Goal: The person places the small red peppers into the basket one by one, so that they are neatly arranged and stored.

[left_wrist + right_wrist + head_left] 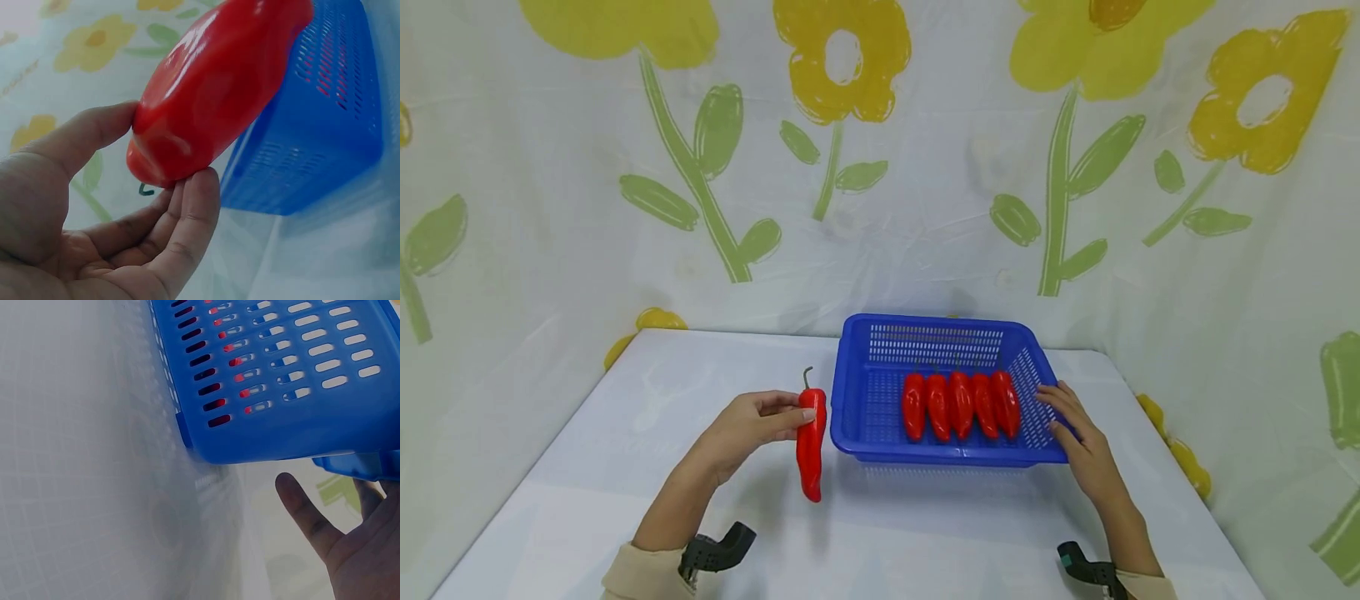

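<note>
My left hand (748, 429) holds a long red pepper (810, 450) between thumb and fingers, just left of the basket. The pepper hangs upright with its thin green stem on top. In the left wrist view, the thumb presses one side of the shiny red pepper (215, 81) and the fingertips the other. A blue perforated plastic basket (940, 452) stands on the table. Several red peppers (960, 404) lie side by side inside. My right hand (1086, 446) rests its fingers on the basket's right rim; in the right wrist view its thumb (309, 515) is straight and spread.
A white table (700, 367) lies beneath everything. Behind it hangs a pale cloth (925, 242) printed with yellow flowers and green leaves. Dark wrist cameras are strapped to both wrists, including the left camera (718, 550).
</note>
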